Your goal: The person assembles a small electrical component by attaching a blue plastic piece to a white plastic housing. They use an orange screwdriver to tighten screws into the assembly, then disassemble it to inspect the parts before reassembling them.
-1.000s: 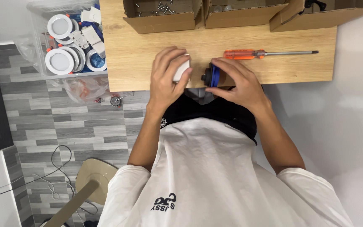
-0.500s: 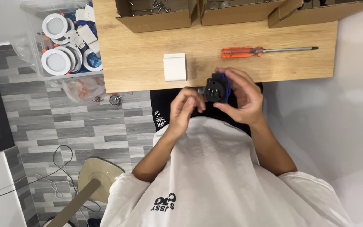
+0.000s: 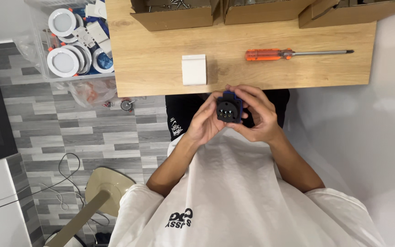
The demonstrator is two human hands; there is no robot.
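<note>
Going left to right, I see my left hand (image 3: 205,122) curled around the left side of the black socket insert (image 3: 229,110), fingertips on its edge. The insert sits between both palms, held above my lap just off the near edge of the surface (image 3: 161,68), not resting on it. Its round face with the small holes points up at me, and a blue part shows at its far side. My right hand (image 3: 258,116) wraps it from the right and from beyond, fingers arched over the far rim. Both hands are equally close, each clasping it. The white square cover plate (image 3: 194,69) lies on the surface, up and to the left of the insert, nearer my left hand. The orange screwdriver (image 3: 293,54) lies far right, its long axis running left-right, handle to the left.
</note>
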